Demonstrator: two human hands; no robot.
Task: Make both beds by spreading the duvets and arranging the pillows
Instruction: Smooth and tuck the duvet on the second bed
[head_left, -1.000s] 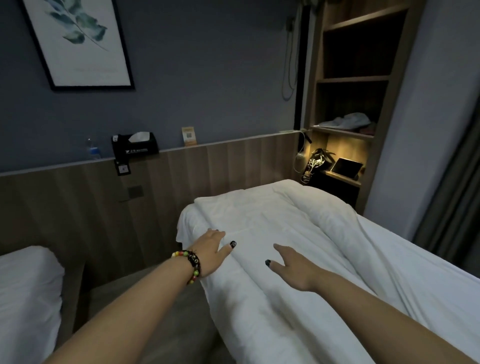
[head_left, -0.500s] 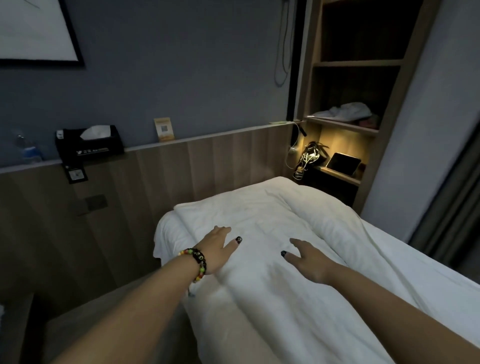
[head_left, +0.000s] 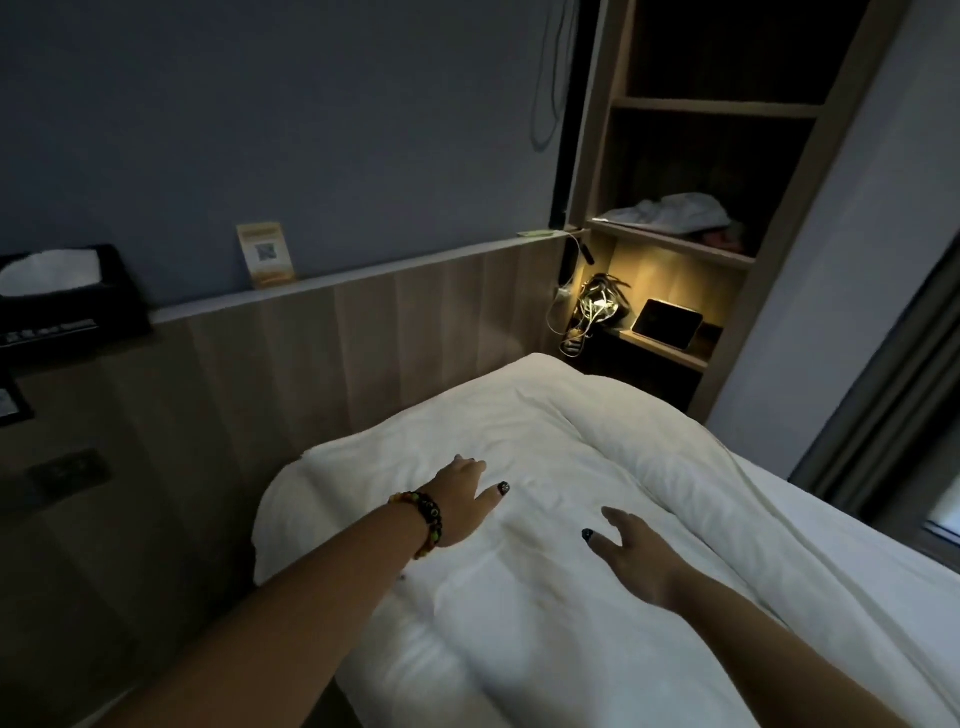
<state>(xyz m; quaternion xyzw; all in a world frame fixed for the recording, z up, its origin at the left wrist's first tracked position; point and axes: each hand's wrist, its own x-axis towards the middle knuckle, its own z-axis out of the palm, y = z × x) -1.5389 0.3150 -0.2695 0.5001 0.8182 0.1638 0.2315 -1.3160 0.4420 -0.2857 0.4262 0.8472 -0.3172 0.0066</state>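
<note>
Both hands lay flat on the white duvet (head_left: 545, 597) near the head end of the bed (head_left: 857, 545); the left hand (head_left: 462, 506), a beaded bracelet (head_left: 423, 522) at its wrist, was spread with its fingers toward the headboard (head_left: 322, 364), close to the bed's left edge; the right hand (head_left: 631, 553) was spread too, palm down, nearer the middle of the bed; neither pinched any cloth. The duvet covered the head end up to the headboard, with a long ridge (head_left: 727, 493) running down the bed's right side, and beyond it, toward the right edge, a flatter stretch of white cloth; whether a pillow lay under the swell at the head end could not be told. Only this one bed showed.

The step in hand looked like smoothing the spread duvet; the folds between the hands were shallow, so this part seemed nearly done. The next move probably called for sweeping both palms outward toward the edges, then taking hold of the ridge on the right and drawing it flat toward that edge; the pillows and the second bed would remain.
</note>
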